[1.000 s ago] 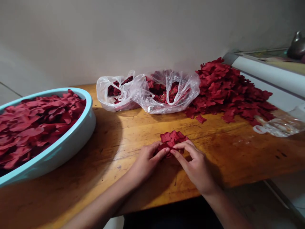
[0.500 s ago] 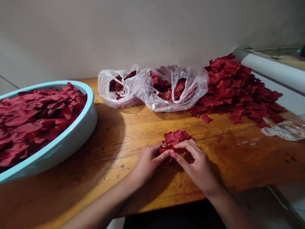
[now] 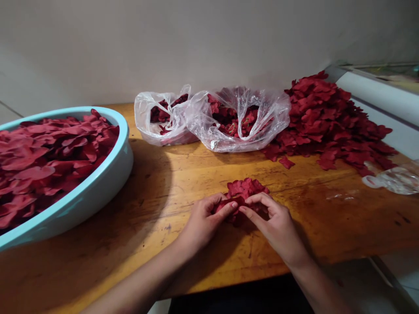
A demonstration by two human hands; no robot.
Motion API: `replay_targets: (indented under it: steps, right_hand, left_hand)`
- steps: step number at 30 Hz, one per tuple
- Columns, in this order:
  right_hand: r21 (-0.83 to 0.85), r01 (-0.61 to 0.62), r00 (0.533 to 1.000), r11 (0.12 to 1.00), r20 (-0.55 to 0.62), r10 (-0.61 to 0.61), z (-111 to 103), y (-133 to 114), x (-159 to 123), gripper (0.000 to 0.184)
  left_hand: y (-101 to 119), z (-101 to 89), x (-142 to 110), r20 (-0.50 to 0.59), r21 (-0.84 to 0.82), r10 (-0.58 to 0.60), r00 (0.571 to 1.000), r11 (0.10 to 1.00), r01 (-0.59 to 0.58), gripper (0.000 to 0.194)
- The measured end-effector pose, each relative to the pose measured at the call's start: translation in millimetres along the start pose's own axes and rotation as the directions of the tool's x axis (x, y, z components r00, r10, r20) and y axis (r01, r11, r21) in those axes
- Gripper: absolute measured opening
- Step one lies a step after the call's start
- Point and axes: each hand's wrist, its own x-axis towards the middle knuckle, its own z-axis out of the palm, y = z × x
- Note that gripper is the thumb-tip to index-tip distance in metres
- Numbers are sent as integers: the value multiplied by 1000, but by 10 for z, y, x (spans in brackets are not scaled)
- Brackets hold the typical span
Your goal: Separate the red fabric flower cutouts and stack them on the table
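A small clump of dark red fabric petals [image 3: 246, 190] lies on the wooden table [image 3: 183, 174] in front of me. My left hand [image 3: 204, 220] and my right hand [image 3: 276, 226] meet at its near edge. Fingers and thumbs of both hands are curled and pinch the same red petal piece between them. Part of the clump is hidden under my fingers.
A light blue basin [image 3: 98, 187] full of red petals stands at the left. Two clear plastic bags [image 3: 225, 120] with red pieces sit at the back by the wall. A big loose heap of red petals [image 3: 324, 120] lies at the back right, an empty clear bag [image 3: 394, 179] beside it.
Both hands stay pinched on the petal clump, with only small finger shifts. The view has tilted slightly, so the table items sit a little higher and further right.
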Motion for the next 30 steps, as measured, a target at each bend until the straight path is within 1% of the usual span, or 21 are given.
replay_targets:
  steps: [4,6,8,11,14,16,18,20,22,24,25,26,28,29,30]
  right_hand:
    - [-30,59,998,998,-2,-59,-13,-25,3,11]
    - [-47,87,996,995,8,-87,-11,-22,7,11]
    - [-54,107,994,993,18,-106,-3,-15,13,12]
    - [-70,114,993,991,12,-113,7,-21,19,13]
    - [-55,71,997,996,-24,-72,6,-40,13,13]
    - [-59,27,997,998,-65,-31,0,-25,13,13]
    - [-83,-26,992,996,-126,15,-11,27,26,12]
    - [-81,-68,980,994,-193,52,-26,99,51,14]
    - [-83,-61,964,995,-262,37,-41,149,78,21]
    - [-118,-15,942,993,-336,-26,-48,142,93,26]
    - [-146,15,934,989,-352,-66,-48,114,93,25]
    - [-173,49,935,984,-338,-106,-44,74,89,21]
    - [-214,136,950,967,-247,-189,-28,-20,74,8]
    - [-235,181,955,955,-190,-228,-17,-62,66,5]
    - [-255,214,955,943,-147,-256,-5,-94,60,6]
  left_hand:
    - [-5,-4,-11,13,-13,20,1000,1000,-20,21]
    - [-15,-3,-5,33,-72,23,999,997,-20,22]
    - [-27,1,5,40,-137,9,999,991,-3,18]
    - [-38,10,15,-10,-202,-21,1000,979,19,18]
    - [-32,18,12,-65,-258,-34,997,966,16,29]
    - [-18,19,5,-62,-282,-38,997,959,19,30]
    - [-1,18,-3,-27,-318,-41,999,948,30,23]
    - [9,13,-7,-15,-360,-41,999,932,33,19]
    - [3,8,-6,-17,-375,-40,999,927,31,19]
    - [-15,6,-1,-14,-361,-34,999,932,26,20]
    - [-26,7,0,-8,-351,-29,1000,936,24,22]
    - [-37,9,1,-7,-342,-24,1000,939,20,23]
    - [-52,14,1,-27,-326,-15,1000,946,5,26]
    - [-55,17,-1,-44,-314,-12,999,950,-3,27]
    - [-56,20,-3,-64,-305,-11,998,952,-9,29]
